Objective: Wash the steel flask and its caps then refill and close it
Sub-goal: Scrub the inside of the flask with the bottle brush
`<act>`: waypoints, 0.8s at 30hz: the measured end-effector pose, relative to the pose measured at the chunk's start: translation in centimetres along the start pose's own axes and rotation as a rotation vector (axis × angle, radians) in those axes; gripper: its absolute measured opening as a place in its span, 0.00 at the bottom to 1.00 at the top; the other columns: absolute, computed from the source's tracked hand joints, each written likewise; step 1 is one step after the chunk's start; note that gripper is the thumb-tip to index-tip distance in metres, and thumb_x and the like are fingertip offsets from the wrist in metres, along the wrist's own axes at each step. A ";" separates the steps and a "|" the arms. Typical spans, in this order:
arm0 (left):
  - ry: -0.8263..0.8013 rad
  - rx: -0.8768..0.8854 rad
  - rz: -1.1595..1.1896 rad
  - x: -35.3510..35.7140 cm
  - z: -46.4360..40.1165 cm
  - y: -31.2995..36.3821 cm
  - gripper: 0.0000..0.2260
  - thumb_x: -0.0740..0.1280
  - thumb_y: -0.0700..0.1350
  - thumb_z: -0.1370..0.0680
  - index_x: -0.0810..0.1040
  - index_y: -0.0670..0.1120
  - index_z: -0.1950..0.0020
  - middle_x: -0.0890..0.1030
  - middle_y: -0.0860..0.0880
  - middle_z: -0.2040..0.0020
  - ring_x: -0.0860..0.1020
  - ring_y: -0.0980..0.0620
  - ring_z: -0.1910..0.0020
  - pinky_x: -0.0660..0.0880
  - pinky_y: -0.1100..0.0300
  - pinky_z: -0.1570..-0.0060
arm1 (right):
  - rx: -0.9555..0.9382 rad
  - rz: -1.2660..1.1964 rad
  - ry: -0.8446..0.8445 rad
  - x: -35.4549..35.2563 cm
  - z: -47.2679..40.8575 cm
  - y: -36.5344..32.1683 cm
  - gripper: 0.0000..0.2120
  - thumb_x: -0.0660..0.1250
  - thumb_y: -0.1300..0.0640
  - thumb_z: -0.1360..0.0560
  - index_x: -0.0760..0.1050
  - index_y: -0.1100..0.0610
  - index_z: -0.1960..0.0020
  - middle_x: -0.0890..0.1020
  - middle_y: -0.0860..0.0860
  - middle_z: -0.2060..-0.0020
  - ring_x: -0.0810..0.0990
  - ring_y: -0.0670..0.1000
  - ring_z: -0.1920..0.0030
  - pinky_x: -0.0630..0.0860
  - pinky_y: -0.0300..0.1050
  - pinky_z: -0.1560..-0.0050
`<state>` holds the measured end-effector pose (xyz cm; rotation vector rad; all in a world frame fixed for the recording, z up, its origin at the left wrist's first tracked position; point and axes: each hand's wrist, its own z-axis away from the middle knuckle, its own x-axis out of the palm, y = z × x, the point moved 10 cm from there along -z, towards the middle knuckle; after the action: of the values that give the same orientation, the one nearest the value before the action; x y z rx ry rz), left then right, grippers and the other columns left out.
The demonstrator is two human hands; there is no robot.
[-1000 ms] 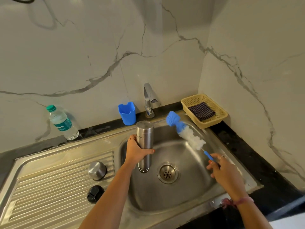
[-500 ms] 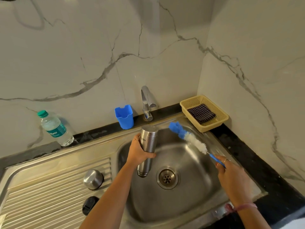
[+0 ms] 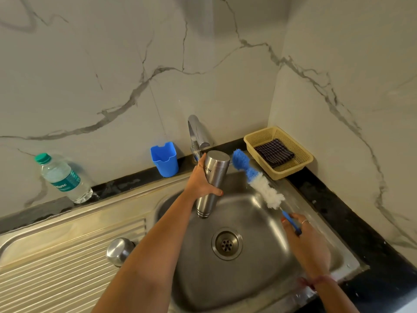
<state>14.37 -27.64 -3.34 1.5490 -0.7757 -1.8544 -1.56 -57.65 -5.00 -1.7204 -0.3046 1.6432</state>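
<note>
I see a steel cap [image 3: 119, 251] on the drainboard; my left hand [image 3: 201, 182] grips the steel flask [image 3: 211, 180] over the sink basin [image 3: 248, 279], mouth down, base tilted toward the tap [image 3: 196, 134]. My right hand [image 3: 305, 241] pinches the bottle brush [image 3: 259, 182], bristles pointing up-left.

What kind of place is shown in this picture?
Most likely a home kitchen corner: a stainless steel sink with ribbed drainboard, a chrome tap against white marble-look walls, and a yellow plastic basket holding a folded cloth.
</note>
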 end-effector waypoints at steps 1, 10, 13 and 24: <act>-0.005 -0.004 -0.005 0.1 -0.4 0.1 0.65 0.85 0.45 0.43 0.42 0.51 0.19 0.63 0.47 0.25 0.66 0.45 0.28 0.67 0.42 0.29 | 0.001 -0.005 -0.005 0.1 -0.1 0.1 0.17 0.60 0.42 0.22 0.71 0.46 0.36 0.77 0.50 0.69 0.77 0.48 0.69 0.71 0.38 0.71; -0.046 -0.044 -0.066 0.0 -2.5 -0.9 0.69 0.85 0.47 0.42 0.33 0.53 0.21 0.63 0.45 0.25 0.66 0.43 0.28 0.66 0.43 0.29 | 0.042 -0.014 -0.058 1.3 -1.6 1.1 0.15 0.55 0.39 0.22 0.74 0.44 0.43 0.78 0.50 0.70 0.75 0.46 0.72 0.69 0.37 0.74; -0.066 -0.052 -0.093 -0.1 -2.9 -1.2 0.69 0.84 0.46 0.41 0.32 0.54 0.21 0.65 0.44 0.26 0.67 0.42 0.29 0.66 0.43 0.29 | 0.048 0.008 -0.065 1.6 -1.7 1.2 0.15 0.56 0.40 0.21 0.75 0.45 0.43 0.78 0.50 0.70 0.76 0.46 0.71 0.69 0.35 0.73; -0.062 -0.064 -0.087 -0.4 -3.3 -2.3 0.67 0.83 0.46 0.39 0.31 0.55 0.22 0.65 0.43 0.28 0.67 0.43 0.30 0.66 0.45 0.29 | 0.099 -0.014 -0.093 2.4 -1.7 2.4 0.18 0.56 0.40 0.22 0.77 0.52 0.49 0.79 0.51 0.69 0.79 0.48 0.67 0.73 0.38 0.66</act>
<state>17.48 -26.03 -5.27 1.5133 -0.6799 -1.9789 -0.34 -58.45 -8.54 -1.5680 -0.2737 1.7032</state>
